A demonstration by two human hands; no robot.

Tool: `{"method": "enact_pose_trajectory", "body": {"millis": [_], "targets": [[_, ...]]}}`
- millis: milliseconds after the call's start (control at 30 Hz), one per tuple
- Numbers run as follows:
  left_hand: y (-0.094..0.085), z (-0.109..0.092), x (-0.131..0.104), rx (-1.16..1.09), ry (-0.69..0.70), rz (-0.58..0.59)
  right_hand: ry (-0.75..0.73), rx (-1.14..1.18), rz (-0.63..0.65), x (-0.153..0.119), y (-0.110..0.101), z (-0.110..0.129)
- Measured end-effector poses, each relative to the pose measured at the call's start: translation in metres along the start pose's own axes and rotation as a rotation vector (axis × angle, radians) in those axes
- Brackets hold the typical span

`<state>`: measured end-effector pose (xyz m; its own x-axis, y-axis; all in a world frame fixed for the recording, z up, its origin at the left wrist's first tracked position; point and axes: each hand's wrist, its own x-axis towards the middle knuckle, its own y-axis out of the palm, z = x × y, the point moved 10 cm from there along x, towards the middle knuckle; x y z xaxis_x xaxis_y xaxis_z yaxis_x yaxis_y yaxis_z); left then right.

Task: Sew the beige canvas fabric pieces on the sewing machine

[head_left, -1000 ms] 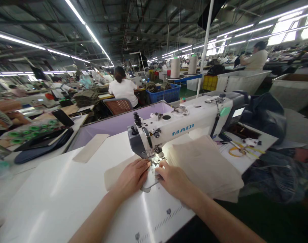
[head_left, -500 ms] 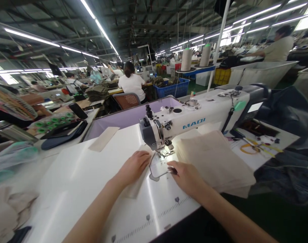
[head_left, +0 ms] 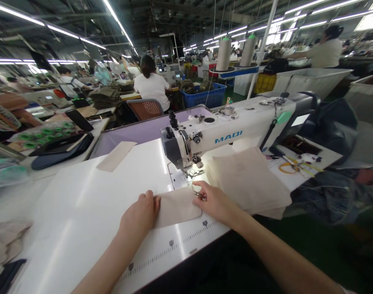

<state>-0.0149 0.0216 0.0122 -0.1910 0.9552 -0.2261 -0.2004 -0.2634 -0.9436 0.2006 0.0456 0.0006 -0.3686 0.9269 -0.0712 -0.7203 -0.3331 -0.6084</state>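
Note:
A beige fabric piece [head_left: 177, 206] lies flat on the white sewing table in front of the sewing machine [head_left: 229, 136]. My left hand [head_left: 141, 212] is closed on its left end, fingers bent and thumb against the cloth. Small metal thread snips [head_left: 200, 197] sit in my right hand [head_left: 218, 203], whose fingers are curled round them at the fabric's right end. Just beyond that hand is the presser foot [head_left: 196, 173], lit by the machine lamp. To the right of the needle a stack of beige fabric panels [head_left: 250, 179] rests under the machine arm.
Another beige strip [head_left: 117, 156] lies at the table's far left. Scissors with orange handles [head_left: 289, 166] are right of the stack. Behind the table stand a purple-sided bin [head_left: 128, 130], thread cones [head_left: 224, 55] and a seated co-worker [head_left: 152, 83]. Crumpled cloth [head_left: 8, 241] lies at left.
The fabric piece has come away from beside the needle toward me and is now spread between my hands. My left hand moved left and nearer; my right hand with the snips shifted slightly left.

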Motion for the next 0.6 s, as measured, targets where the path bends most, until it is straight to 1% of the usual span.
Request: {"method": "enact_pose_trajectory", "body": {"millis": [67,100,133,167,200,267,300,333,367,433,500,600], "targets": [[-0.001,0.001,-0.002,0.006,-0.037,0.025,-0.003,-0.033,0.025,0.001,0.003,0.001],[-0.003,-0.003,-0.004,0.005,-0.034,0.015,0.000,-0.051,0.031,0.001,0.004,0.001],[-0.007,-0.010,-0.005,-0.003,0.000,-0.022,0.004,-0.067,0.036,0.001,0.005,0.001],[-0.013,-0.022,-0.008,-0.021,0.076,-0.084,0.005,-0.081,0.039,0.001,0.006,0.001],[-0.019,-0.039,-0.012,-0.054,0.191,-0.165,0.003,-0.095,0.039,0.001,0.006,0.001],[-0.029,-0.072,-0.025,-0.158,0.464,-0.326,-0.004,-0.127,0.030,0.000,0.008,0.001],[-0.030,-0.084,-0.032,-0.221,0.573,-0.380,-0.006,-0.144,0.024,-0.001,0.008,0.001],[-0.029,-0.092,-0.036,-0.276,0.648,-0.418,-0.011,-0.159,0.016,-0.002,0.009,0.001],[-0.027,-0.097,-0.038,-0.319,0.693,-0.443,-0.022,-0.177,0.007,-0.005,0.010,0.001],[-0.021,-0.100,-0.037,-0.358,0.724,-0.465,-0.075,-0.234,0.001,-0.010,0.012,0.004],[-0.016,-0.101,-0.032,-0.357,0.727,-0.466,-0.152,-0.323,0.008,-0.014,0.016,0.009],[-0.017,-0.098,-0.020,-0.334,0.680,-0.449,-0.215,-0.422,-0.001,-0.010,0.018,0.015]]}}
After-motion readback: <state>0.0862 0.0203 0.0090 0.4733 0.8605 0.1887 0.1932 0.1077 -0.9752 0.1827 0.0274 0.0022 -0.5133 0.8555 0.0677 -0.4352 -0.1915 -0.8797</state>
